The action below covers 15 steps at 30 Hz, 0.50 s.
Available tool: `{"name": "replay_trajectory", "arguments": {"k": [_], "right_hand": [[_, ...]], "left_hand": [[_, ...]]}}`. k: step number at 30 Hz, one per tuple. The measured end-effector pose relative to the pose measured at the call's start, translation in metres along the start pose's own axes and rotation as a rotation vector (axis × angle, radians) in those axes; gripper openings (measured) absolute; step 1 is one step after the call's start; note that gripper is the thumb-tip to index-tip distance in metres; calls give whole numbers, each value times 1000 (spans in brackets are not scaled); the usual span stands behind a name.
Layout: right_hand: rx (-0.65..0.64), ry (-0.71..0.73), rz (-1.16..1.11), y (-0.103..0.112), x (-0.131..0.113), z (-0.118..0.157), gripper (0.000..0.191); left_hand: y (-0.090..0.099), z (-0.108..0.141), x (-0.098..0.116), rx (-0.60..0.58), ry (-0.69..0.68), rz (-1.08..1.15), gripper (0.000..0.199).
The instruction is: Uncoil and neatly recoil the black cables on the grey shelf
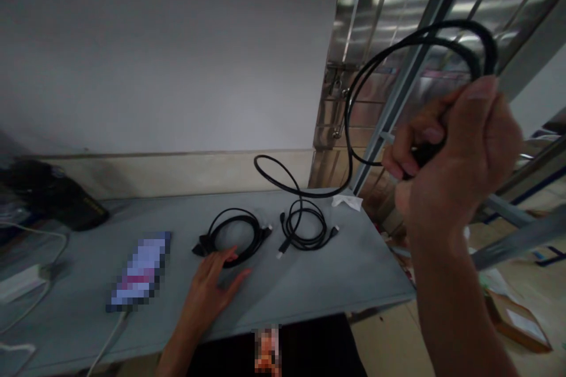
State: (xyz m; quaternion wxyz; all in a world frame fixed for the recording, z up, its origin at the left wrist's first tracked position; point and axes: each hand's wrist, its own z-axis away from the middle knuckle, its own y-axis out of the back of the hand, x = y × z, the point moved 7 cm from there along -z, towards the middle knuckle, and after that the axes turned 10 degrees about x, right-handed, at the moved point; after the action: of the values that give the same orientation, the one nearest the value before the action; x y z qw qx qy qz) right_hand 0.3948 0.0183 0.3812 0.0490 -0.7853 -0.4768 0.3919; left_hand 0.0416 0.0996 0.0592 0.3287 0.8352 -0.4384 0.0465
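Note:
My right hand (464, 153) is raised at the right, its fingers wrapped round a black cable (492, 56). From this grip the cable arches up in loops and sags leftward, with one end hanging over the table. Lower down, my left hand (214, 285) rests on the table, thumb and fingers apart. Its fingertips lie at the near edge of a coiled black cable (256, 235) and seem to touch it. Just to the right of that coil lies a second coiled black cable (309, 244), which the hanging cable end overlaps in view.
On the grey table (345, 277) at the left lie a blurred-out phone (140, 271) with a white cord, a white adapter (24, 284) and a black object (82, 203). A crumpled white tissue (348, 202) sits at the back right. Metal frame bars (398, 94) stand beyond the table's right end.

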Motion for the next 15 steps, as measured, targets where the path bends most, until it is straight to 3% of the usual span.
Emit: {"name": "replay_trajectory", "arguments": {"k": [4,5,7,10,12,15], "right_hand": [[-7,-117,-18,5,4,31,31],[-4,-164,-26,9,8,43,31],[2,-275,-40,18,22,71,34],[-6,-454,-50,38,48,118,33],[-40,-559,-35,55,65,147,35],[-132,-680,93,90,90,180,40]], "left_hand": [[-34,10,47,-152,121,228,102],[-44,13,63,-183,147,288,106],[-61,17,97,-207,174,411,96],[-73,20,135,-212,179,547,55],[-70,21,144,-198,238,589,32],[-52,26,136,-159,412,570,20]]}}
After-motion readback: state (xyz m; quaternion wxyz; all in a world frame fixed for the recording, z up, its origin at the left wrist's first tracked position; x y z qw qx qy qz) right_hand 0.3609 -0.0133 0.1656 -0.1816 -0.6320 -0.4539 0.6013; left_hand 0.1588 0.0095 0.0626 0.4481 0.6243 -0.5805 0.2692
